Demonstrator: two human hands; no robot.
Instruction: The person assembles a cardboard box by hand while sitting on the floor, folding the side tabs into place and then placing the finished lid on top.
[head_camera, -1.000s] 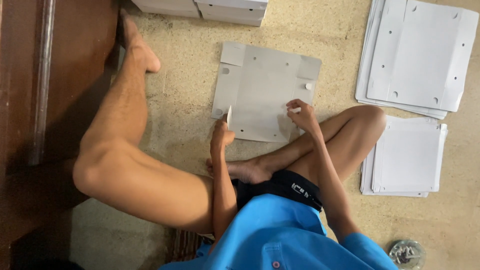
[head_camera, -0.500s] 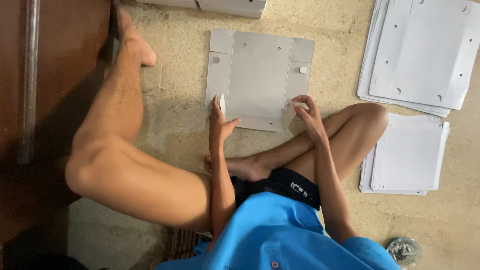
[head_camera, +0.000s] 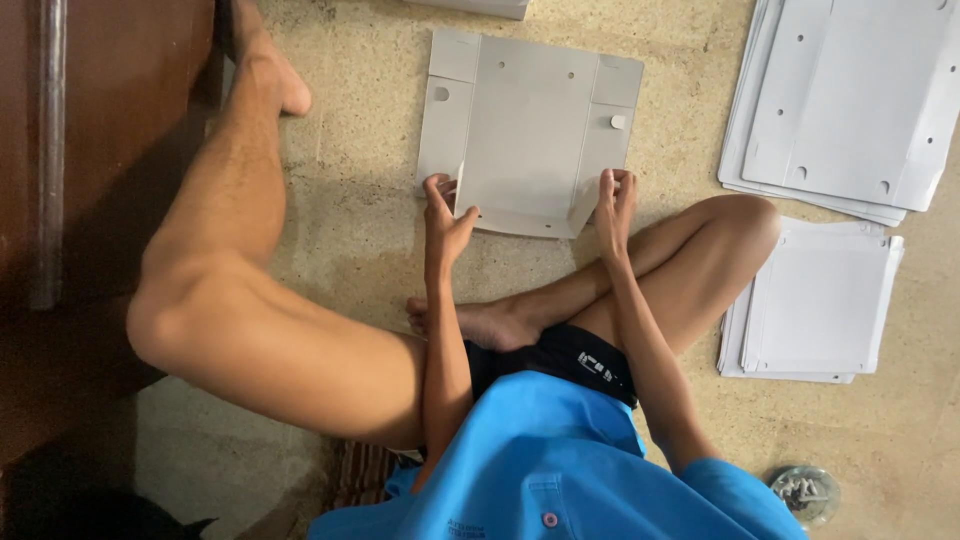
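Flat grey cardboard sheet with punched holes, side flaps creased.

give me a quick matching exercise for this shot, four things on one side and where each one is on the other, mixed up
Things:
1. left hand
2. right hand
3. stacks of flat white sheets
4. small round glass dish

Places:
A. bottom right, on the floor
B. on the folded sheet's left flap
C. along the right side
D. on the folded sheet's right flap

Pairs: 1-B, 2-D, 3-C, 4-A
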